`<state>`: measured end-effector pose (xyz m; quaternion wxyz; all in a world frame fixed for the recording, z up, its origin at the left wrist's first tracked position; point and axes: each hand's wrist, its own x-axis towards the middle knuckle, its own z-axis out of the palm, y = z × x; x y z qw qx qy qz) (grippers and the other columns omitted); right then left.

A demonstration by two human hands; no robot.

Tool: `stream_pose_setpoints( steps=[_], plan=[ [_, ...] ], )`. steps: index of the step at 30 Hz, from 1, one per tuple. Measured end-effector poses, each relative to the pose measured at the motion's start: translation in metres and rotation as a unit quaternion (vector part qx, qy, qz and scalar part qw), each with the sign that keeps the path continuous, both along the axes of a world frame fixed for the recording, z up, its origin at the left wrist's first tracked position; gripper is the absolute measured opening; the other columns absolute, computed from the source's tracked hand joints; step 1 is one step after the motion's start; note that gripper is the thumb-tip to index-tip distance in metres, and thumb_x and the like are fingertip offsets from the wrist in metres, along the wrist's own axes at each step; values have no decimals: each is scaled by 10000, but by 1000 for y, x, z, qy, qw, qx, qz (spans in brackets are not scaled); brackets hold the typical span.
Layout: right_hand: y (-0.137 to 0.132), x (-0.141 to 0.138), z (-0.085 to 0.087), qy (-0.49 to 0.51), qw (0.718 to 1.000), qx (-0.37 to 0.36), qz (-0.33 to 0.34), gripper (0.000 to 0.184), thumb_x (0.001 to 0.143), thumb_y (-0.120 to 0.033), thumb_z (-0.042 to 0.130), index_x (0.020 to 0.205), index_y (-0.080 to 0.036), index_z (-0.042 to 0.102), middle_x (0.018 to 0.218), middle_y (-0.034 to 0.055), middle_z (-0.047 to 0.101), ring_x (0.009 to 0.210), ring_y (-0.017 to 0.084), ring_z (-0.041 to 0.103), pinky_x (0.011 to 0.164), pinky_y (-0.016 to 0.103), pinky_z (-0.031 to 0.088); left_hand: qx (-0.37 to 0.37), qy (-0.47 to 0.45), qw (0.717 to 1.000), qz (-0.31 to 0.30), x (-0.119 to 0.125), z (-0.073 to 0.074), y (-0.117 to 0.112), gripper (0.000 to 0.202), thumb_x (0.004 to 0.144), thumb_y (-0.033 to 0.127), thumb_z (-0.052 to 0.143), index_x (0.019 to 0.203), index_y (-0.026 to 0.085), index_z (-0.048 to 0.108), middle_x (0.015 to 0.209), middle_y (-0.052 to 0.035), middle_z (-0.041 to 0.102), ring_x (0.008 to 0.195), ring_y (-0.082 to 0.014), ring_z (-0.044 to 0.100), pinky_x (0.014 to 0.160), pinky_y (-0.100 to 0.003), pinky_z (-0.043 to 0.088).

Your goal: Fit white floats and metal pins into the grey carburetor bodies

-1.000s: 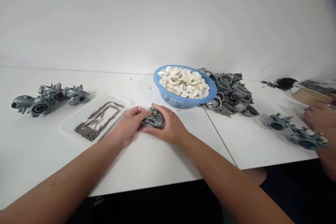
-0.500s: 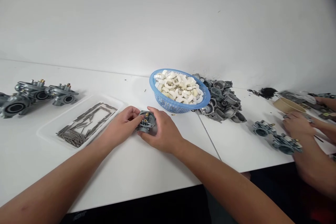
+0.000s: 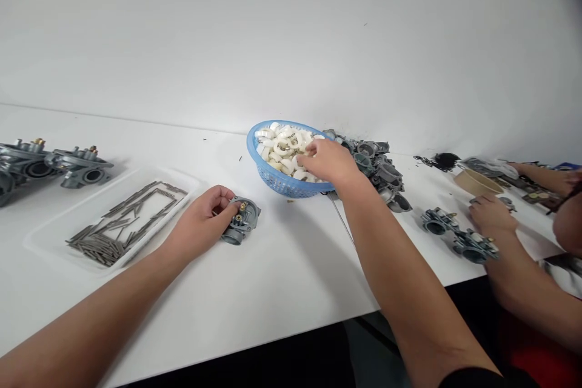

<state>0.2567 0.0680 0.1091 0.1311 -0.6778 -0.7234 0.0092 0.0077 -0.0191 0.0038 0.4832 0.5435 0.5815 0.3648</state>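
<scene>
on table (image 3: 282,291) | left hand (image 3: 204,218) gripping carburetor (image 3: 249,218) | right hand (image 3: 331,160) half-curled over white pieces (image 3: 282,144) in basket (image 3: 278,182), hold unclear

An assembly workshop: the white bench (image 3: 273,309) bears heaped metal castings (image 3: 385,174), a blue basket (image 3: 282,184) of white plastic parts (image 3: 282,147) and a tray (image 3: 48,244) of pins (image 3: 97,248); a co-worker (image 3: 522,276) is farther along, near what look like more parts (image 3: 542,197).

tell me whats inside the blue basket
The blue basket holds a heap of white parts, some ring-like. The right hand, over its right side, covers some of the heap; what lies beneath the top layer cannot be seen.
</scene>
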Motion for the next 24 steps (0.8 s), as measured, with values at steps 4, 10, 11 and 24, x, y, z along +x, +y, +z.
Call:
stream_pose_setpoints(
  steps=[4, 10, 11, 24],
  plan=[
    [19, 7, -23, -40, 999, -10, 3, 125, 815, -337, 706, 783, -219, 680, 922, 158, 729, 1137, 431, 610, 958, 600, 464, 10, 11, 1000, -2, 2, 4, -2, 241, 946, 473, 606, 938, 235, 573, 755, 31, 599, 675, -159, 603, 595, -280, 507],
    [12, 11, -33, 49, 998, 27, -7, 190, 860, -322, 700, 1028, -234, 691, 1100, 82, 737, 1158, 321, 615, 1003, 490, 454, -15, -29, 999, -15, 2, 1, 0, 274, 954, 510, 607, 953, 239, 568, 759, 32, 600, 676, -163, 630, 604, -289, 548],
    [11, 12, -34, 66, 997, 41, -2, 150, 858, -308, 703, 990, -236, 691, 1086, 71, 738, 1139, 308, 618, 985, 467, 458, -15, -36, 999, -16, 1, -1, 0, 284, 950, 520, 615, 956, 240, 569, 762, 31, 597, 682, -165, 631, 606, -292, 554],
    [6, 18, -39, 122, 947, 270, 123, 255, 929, -215, 557, 1083, -216, 762, 1135, 67, 755, 1110, 272, 628, 1049, 444, 439, 2, -33, 999, -19, -4, -9, 2, 313, 930, 544, 638, 965, 235, 596, 800, 3, 609, 724, -192, 627, 623, -327, 567]
  ],
)
